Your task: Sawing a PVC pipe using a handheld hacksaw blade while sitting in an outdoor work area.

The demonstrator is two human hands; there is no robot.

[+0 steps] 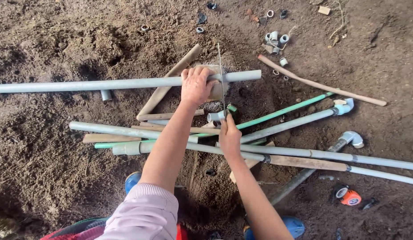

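A long grey plastic pipe [91,84] lies across a stone block [215,89] on the soil. My left hand [196,84] presses down on the pipe at the block. My right hand [228,135] grips the handle end of a thin hacksaw blade [221,78]. The blade stands across the pipe just right of my left hand. A short stub of the pipe [244,75] sticks out past the blade.
More grey and green pipes [277,114], some with elbow fittings [353,138], and wooden sticks [319,85] lie piled on the dirt. Small pipe offcuts and fittings [275,42] are scattered at the top. An orange tape measure [347,195] sits at lower right. My blue shoes [291,226] show at the bottom.
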